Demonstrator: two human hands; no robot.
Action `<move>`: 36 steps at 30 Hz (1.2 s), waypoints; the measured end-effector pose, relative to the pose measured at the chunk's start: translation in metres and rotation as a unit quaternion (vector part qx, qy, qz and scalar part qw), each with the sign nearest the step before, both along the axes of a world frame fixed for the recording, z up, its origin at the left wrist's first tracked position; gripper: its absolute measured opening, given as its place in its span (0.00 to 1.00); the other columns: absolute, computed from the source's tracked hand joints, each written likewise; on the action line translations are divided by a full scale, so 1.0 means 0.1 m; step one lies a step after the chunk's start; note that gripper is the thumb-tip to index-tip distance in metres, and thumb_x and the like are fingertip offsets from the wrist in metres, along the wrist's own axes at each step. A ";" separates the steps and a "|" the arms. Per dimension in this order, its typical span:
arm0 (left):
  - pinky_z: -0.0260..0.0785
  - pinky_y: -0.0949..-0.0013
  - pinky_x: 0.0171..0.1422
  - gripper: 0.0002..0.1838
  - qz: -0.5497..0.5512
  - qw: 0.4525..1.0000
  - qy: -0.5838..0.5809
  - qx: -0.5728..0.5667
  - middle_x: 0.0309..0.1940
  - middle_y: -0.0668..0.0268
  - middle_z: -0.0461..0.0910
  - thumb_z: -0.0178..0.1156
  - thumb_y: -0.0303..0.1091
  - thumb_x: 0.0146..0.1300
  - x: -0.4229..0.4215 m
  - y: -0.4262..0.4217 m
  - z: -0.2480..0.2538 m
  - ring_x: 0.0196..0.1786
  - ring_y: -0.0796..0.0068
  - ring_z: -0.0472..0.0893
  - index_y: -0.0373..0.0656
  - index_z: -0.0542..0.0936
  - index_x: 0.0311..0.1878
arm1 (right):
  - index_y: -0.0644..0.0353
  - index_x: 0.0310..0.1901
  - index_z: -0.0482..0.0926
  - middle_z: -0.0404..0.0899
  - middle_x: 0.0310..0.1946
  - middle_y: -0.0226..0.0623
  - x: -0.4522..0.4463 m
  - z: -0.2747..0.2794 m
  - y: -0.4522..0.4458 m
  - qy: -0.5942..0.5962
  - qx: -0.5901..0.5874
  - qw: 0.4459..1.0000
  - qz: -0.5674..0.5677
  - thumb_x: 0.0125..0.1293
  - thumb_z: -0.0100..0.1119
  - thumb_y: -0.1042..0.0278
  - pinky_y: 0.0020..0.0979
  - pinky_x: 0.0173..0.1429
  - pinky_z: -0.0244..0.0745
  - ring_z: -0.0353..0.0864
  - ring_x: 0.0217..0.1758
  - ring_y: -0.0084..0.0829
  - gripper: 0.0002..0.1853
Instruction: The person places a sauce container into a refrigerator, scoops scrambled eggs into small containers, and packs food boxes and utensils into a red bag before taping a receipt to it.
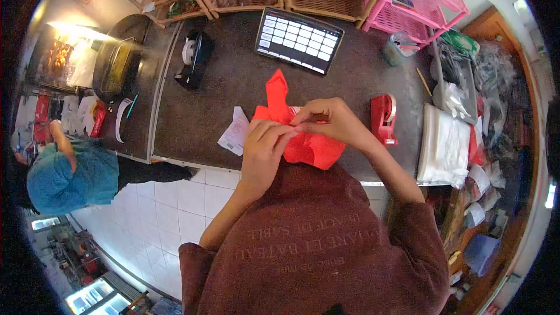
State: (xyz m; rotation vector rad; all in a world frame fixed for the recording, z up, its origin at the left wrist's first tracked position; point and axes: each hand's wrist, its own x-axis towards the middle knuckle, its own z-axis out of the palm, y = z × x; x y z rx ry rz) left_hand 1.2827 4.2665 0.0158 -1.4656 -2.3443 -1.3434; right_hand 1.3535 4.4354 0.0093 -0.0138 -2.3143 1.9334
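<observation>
A bright red bag (322,150) sits at the front edge of the dark counter, against my shirt. One of its handle-like ends (276,88) points away from me. My left hand (261,150) lies over its left side, fingers bent and pressed on the red material. From the right, my right hand (335,121) pinches the same spot, thumb and forefinger together close to the left fingertips. What lies between the pinched fingers is mostly hidden. Just left of the bag is a printed white paper slip (235,132), apart from my hand.
Beyond the bag lies a lit tablet (298,41). A red tape dispenser (383,119) stands right, near stacked clear plastic bags (443,146) and a grey bin (458,90). A black device (194,58) sits left. Another person in teal (73,175) stands far left, beside a pan (119,61).
</observation>
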 end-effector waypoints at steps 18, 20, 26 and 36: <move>0.64 0.70 0.40 0.08 -0.051 0.979 -0.197 0.023 0.27 0.65 0.75 0.61 0.24 0.48 0.06 0.02 -0.20 0.34 0.69 0.73 0.42 0.80 0.34 | 0.62 0.25 0.75 0.76 0.24 0.34 0.25 0.13 -0.08 0.107 0.244 0.962 -0.065 0.43 0.61 0.81 0.27 0.36 0.68 0.75 0.30 0.32 0.06; 0.63 0.70 0.41 0.07 -0.057 0.980 -0.188 0.027 0.27 0.65 0.75 0.61 0.25 0.48 0.08 0.02 -0.16 0.35 0.68 0.73 0.41 0.80 0.33 | 0.62 0.25 0.75 0.76 0.24 0.34 0.27 0.15 -0.09 0.113 0.249 0.959 -0.071 0.42 0.60 0.81 0.27 0.36 0.68 0.74 0.30 0.33 0.06; 0.60 0.66 0.44 0.09 -0.056 0.994 -0.098 0.000 0.32 0.63 0.70 0.61 0.27 0.46 0.13 0.05 -0.15 0.38 0.66 0.69 0.41 0.75 0.33 | 0.63 0.27 0.72 0.73 0.27 0.31 0.30 -0.01 -0.10 0.067 0.055 0.995 -0.051 0.51 0.58 0.77 0.25 0.39 0.66 0.71 0.31 0.25 0.04; 0.60 0.65 0.45 0.11 -0.017 0.998 -0.058 -0.021 0.34 0.59 0.63 0.61 0.30 0.49 0.20 0.01 -0.25 0.40 0.62 0.67 0.42 0.75 0.37 | 0.64 0.37 0.72 0.72 0.31 0.30 0.38 0.08 -0.10 -0.019 0.059 0.995 -0.072 0.58 0.57 0.67 0.24 0.40 0.68 0.71 0.33 0.19 0.10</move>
